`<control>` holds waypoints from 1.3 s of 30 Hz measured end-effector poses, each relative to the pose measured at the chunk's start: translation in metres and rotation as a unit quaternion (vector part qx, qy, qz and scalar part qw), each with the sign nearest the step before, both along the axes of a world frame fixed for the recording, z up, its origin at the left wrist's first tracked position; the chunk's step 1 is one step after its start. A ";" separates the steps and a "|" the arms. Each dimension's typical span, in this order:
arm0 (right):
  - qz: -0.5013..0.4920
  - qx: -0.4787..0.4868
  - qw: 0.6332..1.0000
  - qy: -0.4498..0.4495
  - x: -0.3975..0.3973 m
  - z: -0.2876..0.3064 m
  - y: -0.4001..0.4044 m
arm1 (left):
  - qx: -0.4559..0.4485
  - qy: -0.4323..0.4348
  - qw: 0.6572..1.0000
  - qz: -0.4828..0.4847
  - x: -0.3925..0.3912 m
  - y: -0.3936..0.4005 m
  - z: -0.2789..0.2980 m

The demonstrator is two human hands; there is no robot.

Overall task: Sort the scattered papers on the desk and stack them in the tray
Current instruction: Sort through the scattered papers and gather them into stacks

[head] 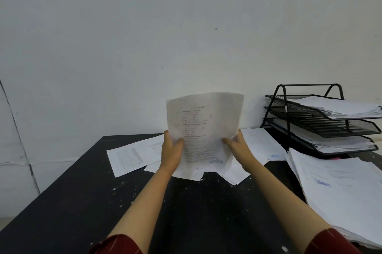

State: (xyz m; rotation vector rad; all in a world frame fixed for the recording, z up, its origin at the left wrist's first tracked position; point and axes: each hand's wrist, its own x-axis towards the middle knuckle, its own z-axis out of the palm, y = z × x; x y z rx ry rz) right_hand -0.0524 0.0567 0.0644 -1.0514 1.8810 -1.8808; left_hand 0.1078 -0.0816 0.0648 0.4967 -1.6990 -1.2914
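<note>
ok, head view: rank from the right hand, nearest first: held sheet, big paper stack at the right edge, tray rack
1. Held sheet: gripped in the right hand.
2. Big paper stack: right, near edge of the desk.
3. Tray rack: far right, against the wall.

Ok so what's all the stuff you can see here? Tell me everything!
held papers: a few sheets, count unclear, white with print, lifted upright above the desk middle
loose papers: several, white, spread flat on the desk behind the hands
paper pile: one thick pile, white, right edge of the desk
tray: one, black wire mesh, three tiers, back right; top and bottom tiers hold papers, the middle one looks empty
desk: one, black with white specks
wall: white, behind the desk
left hand: one, gripping the held papers' left edge
right hand: one, gripping their right edge
sleeves: two, dark red, bottom of the picture
</note>
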 end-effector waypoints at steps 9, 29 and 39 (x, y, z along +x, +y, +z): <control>0.001 0.004 1.000 0.023 0.005 -0.002 0.004 | -0.011 -0.058 0.998 0.013 -0.003 0.002 -0.007; -0.349 0.268 0.895 0.068 -0.098 -0.002 0.194 | 0.055 -0.200 0.955 -0.212 -0.112 0.155 -0.006; -0.405 0.494 0.768 -0.049 -0.105 -0.006 0.275 | -0.012 -0.251 0.913 -0.322 -0.145 0.219 -0.045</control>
